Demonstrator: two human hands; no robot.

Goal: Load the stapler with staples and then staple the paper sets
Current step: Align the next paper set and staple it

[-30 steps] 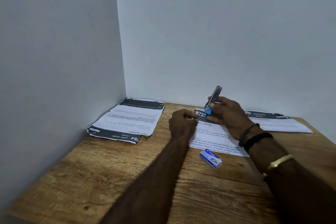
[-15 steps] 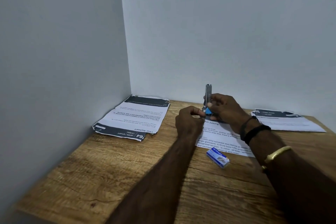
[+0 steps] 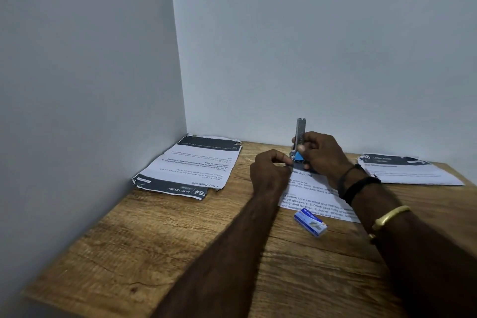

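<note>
Right hand (image 3: 321,155) grips opened stapler (image 3: 300,134); left hand (image 3: 271,170) pinched; staple box (image 3: 311,222) nearby

Left sheet (image 3: 191,168): "Clear Keyboard" (inverted); middle sheet (image 3: 313,192): "Juicing".

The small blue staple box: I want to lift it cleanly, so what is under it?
The small blue staple box lies partly on the wooden table, partly overlapping the printed white sheet. Anything directly beneath is hidden.
</note>
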